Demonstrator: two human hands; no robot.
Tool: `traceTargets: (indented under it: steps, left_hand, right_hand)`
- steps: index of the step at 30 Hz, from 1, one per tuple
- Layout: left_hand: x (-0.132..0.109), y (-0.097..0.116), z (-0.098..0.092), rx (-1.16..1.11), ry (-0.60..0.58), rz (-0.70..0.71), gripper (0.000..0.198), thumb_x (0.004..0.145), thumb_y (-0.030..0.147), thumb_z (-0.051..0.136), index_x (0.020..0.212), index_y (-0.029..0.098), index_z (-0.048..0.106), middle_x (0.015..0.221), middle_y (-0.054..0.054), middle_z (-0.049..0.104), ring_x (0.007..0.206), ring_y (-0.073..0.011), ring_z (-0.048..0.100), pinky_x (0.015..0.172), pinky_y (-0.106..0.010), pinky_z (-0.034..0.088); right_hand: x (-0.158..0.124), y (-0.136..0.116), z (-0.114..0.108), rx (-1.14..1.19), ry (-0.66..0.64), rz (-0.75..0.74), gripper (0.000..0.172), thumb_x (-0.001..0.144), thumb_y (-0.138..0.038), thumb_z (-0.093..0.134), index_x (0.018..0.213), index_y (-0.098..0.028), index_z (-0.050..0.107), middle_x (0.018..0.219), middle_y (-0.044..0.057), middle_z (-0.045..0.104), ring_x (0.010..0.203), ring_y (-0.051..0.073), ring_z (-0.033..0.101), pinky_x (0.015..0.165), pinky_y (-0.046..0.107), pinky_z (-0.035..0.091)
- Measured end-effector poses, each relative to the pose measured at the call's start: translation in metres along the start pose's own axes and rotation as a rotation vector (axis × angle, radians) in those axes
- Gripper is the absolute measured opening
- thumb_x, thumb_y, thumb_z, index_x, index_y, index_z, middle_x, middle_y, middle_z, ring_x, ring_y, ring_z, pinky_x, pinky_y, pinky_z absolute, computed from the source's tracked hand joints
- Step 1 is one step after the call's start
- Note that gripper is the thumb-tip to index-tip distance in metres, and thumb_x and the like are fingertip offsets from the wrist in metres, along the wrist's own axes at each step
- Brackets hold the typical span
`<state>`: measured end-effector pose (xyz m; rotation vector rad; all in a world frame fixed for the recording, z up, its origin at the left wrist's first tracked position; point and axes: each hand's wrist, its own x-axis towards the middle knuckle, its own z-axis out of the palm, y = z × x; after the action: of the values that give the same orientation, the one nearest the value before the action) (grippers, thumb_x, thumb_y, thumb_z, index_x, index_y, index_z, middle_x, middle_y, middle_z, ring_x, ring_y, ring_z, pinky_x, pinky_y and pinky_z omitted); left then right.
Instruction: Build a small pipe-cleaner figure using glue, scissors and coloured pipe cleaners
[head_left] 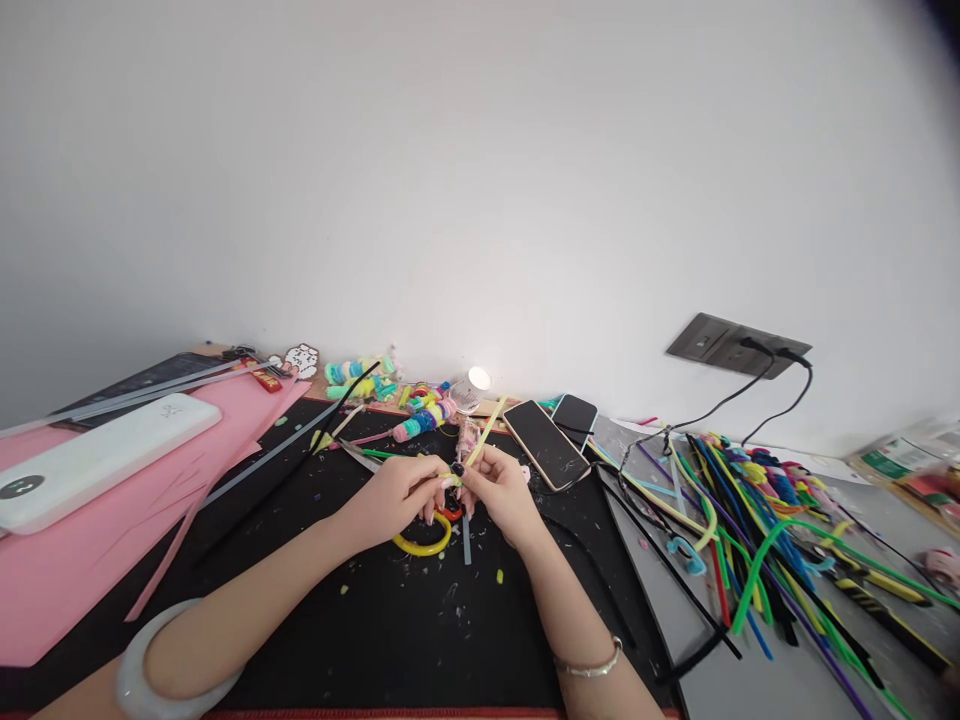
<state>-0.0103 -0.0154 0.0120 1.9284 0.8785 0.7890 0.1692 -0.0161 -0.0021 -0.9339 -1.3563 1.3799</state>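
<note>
Over the middle of the black mat, my left hand (409, 490) and my right hand (504, 492) meet fingertip to fingertip, both closed in a pinch. Between them is a pale yellow pipe cleaner (491, 425); its free end sticks up past my right fingers. A small dark round piece (457, 468) shows at the fingertips, too small to name. Below the hands lies a pair of scissors with a yellow handle loop (424, 547), partly covered by my left hand. A narrow translucent strip (466, 540) pokes out underneath.
Two phones (546, 445) lie right of the hands, near a lit small lamp (474, 385). Several colourful pipe cleaners (750, 540) and yellow-black pliers (885, 610) cover the grey board at right. Pink sheets (67, 600) and a white case (112, 460) are at left. Cables run from a wall socket (720, 345).
</note>
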Motion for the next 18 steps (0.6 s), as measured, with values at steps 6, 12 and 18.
traceTargets:
  steps: [6, 12, 18]
  left_hand:
    - [-0.002, 0.0041, -0.0041, 0.122, -0.014, 0.071, 0.025, 0.093, 0.024, 0.036, 0.081, 0.021, 0.058, 0.066, 0.002, 0.058, 0.063, -0.0139, 0.058, 0.066, -0.025, 0.044]
    - [-0.0021, 0.0042, -0.0013, 0.107, 0.006, -0.027, 0.021, 0.09, 0.036, 0.046, 0.079, 0.021, 0.057, 0.061, 0.003, 0.057, 0.058, -0.0147, 0.056, 0.057, -0.024, 0.041]
    - [0.0005, 0.0023, 0.0004, 0.048, -0.005, -0.07, 0.025, 0.09, 0.036, 0.047, 0.07, 0.021, 0.05, 0.058, 0.004, 0.056, 0.055, -0.0143, 0.059, 0.058, -0.024, 0.043]
  right_hand:
    - [-0.002, -0.0039, 0.0014, 0.091, -0.011, 0.094, 0.031, 0.072, -0.042, 0.074, 0.077, -0.017, 0.055, 0.054, -0.005, 0.058, 0.038, 0.006, 0.047, 0.035, 0.016, 0.04]
    - [-0.0016, -0.003, 0.0036, -0.003, 0.038, 0.012, 0.032, 0.072, -0.043, 0.074, 0.074, -0.018, 0.055, 0.05, -0.006, 0.057, 0.037, 0.007, 0.046, 0.037, 0.018, 0.039]
    - [-0.002, -0.0027, 0.0052, -0.048, 0.009, 0.019, 0.03, 0.072, -0.04, 0.074, 0.073, -0.017, 0.055, 0.049, -0.006, 0.057, 0.036, 0.008, 0.049, 0.037, 0.019, 0.041]
